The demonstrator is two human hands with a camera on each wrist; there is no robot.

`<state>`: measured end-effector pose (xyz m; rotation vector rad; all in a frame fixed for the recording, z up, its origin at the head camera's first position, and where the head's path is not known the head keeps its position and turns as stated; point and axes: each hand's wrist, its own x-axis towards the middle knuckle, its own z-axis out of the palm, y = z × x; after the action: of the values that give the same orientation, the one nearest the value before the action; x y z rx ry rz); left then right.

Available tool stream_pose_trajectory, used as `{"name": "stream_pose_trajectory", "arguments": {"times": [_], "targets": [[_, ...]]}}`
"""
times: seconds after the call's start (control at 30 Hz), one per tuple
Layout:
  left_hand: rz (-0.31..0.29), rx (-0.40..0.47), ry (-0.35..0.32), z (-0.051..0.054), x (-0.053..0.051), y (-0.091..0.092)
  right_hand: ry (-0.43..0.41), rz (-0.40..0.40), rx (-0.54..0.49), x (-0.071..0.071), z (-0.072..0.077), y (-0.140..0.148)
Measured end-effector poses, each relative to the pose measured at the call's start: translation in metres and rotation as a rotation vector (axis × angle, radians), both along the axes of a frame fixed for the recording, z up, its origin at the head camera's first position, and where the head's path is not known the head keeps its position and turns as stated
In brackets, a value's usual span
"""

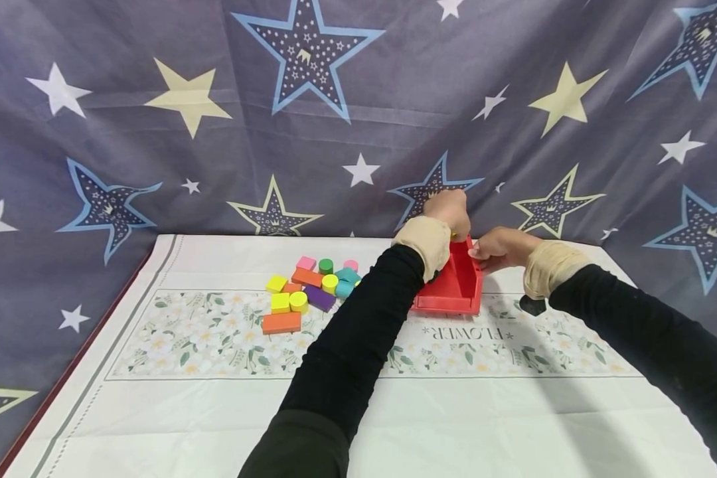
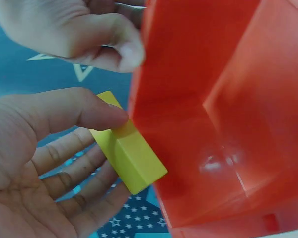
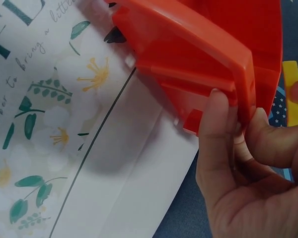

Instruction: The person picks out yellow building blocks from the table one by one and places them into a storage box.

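Observation:
My left hand (image 1: 452,211) is at the far edge of the red plastic bin (image 1: 454,282). In the left wrist view, its thumb and fingers (image 2: 84,171) pinch a yellow rectangular block (image 2: 134,153) just outside the bin's wall. My right hand (image 1: 502,248) is at the bin's far right corner. Seen from the right wrist, its thumb and fingers (image 3: 216,134) pinch the red rim there. The bin's floor shows bare in the left wrist view, while my left forearm hides part of the bin in the head view.
Left of the bin lies a loose cluster of colored blocks, among them an orange block (image 1: 281,323), a purple block (image 1: 319,298) and a green cylinder (image 1: 325,266). A white flowered cloth (image 1: 215,411) covers the table. Behind its far edge hangs a starry grey curtain (image 1: 311,146).

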<state>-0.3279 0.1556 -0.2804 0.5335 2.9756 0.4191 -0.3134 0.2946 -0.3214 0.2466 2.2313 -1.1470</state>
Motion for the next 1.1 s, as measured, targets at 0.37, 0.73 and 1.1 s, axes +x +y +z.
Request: {"name": "stream_pose_trajectory", "arguments": {"times": [0.37,0.73,1.1], "targets": [[0.014,-0.029,0.022,-0.019,-0.009,0.007,0.013,-0.004,0.004,0.003,0.003,0.001],[0.061,-0.035,-0.006,-0.03,-0.016,0.01,0.006,-0.007,0.015,0.0,0.002,0.0],[0.115,-0.016,-0.021,-0.04,-0.017,0.015,0.021,-0.01,0.029,0.001,0.002,-0.003]]}}
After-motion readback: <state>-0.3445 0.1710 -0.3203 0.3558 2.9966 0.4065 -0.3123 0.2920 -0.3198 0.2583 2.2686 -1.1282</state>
